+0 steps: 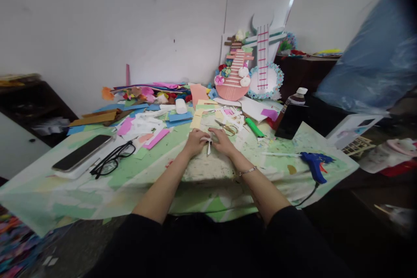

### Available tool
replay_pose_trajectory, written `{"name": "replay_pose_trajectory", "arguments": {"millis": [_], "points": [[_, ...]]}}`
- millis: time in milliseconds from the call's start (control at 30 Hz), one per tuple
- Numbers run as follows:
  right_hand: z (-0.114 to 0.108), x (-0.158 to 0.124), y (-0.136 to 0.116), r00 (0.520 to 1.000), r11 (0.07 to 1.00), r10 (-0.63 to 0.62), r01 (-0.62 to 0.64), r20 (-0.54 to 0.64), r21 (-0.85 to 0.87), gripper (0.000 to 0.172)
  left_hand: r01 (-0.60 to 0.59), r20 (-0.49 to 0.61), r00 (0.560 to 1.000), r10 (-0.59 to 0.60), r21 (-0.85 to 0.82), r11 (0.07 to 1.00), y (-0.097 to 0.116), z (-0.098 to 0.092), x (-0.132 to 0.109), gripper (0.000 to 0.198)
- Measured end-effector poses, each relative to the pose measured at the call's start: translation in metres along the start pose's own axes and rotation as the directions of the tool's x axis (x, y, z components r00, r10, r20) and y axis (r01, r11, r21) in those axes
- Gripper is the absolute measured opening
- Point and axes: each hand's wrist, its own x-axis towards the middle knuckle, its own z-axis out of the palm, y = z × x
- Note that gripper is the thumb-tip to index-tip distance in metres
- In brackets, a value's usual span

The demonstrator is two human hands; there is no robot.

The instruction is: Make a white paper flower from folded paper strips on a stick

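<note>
A small white paper piece (pixel 209 141) is being held between both hands, just past the middle of the surface (pixel 137 173). The grip of the left hand (pixel 194 142) is being pinched narrow on the piece's left side, and the grip of the right hand (pixel 223 140) is being pinched narrow on its right side. A bracelet (pixel 247 170) is being worn on the right wrist.

The near edge, at 6 o'clock, is being crossed by both forearms, and a green cloth (pixel 97 202) is being draped over it. Open room is being offered only by the bare stretch between the hands and that edge, from 5 to 8 o'clock. At 9 o'clock, glasses (pixel 112 160) and a phone (pixel 81 153) are being carried near the left edge. At 4 o'clock a blue glue gun (pixel 314 165) is being rested close to the right edge, its cord trailing over it. Scissors (pixel 228 128) are being crowded just beyond the right hand at 12 o'clock, with a green marker (pixel 254 128) at 1 o'clock. The far side, from 10 to 12 o'clock, is being filled by paper scraps (pixel 146 124).

At 2 o'clock a bottle (pixel 295 97) with a white cap is being stood behind a dark box (pixel 289 122). What is in it cannot be told. Past the right edge a wooden tray (pixel 358 144) of compartments is being shown, its contents too small to tell.
</note>
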Motion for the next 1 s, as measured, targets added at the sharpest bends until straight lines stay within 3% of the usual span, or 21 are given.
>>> {"name": "replay_pose_trajectory", "arguments": {"millis": [100,300,567,767,1000], "points": [[0.003,0.002,0.003,1.000,0.999,0.013,-0.013,0.010,-0.038,0.042,0.002,-0.008,1.000,-0.002,0.013,1.000,-0.003,0.003,0.000,0.019],[0.005,0.004,0.004,0.999,0.996,0.007,-0.002,0.048,-0.092,0.045,0.001,-0.002,1.000,-0.001,0.028,1.000,-0.009,0.006,0.002,0.032],[0.007,0.007,0.006,0.997,0.990,0.040,-0.031,0.067,-0.136,0.033,0.030,-0.031,0.999,-0.029,0.050,0.998,-0.011,0.010,0.003,0.029],[0.008,0.008,0.006,0.999,0.994,0.025,-0.021,0.037,-0.110,0.045,0.056,-0.075,0.996,-0.054,0.026,0.998,-0.010,0.011,0.003,0.034],[0.000,0.009,0.007,0.998,0.999,0.030,-0.031,-0.058,-0.020,0.021,0.037,-0.141,0.989,-0.043,-0.044,0.998,-0.002,0.004,0.003,0.007]]}}
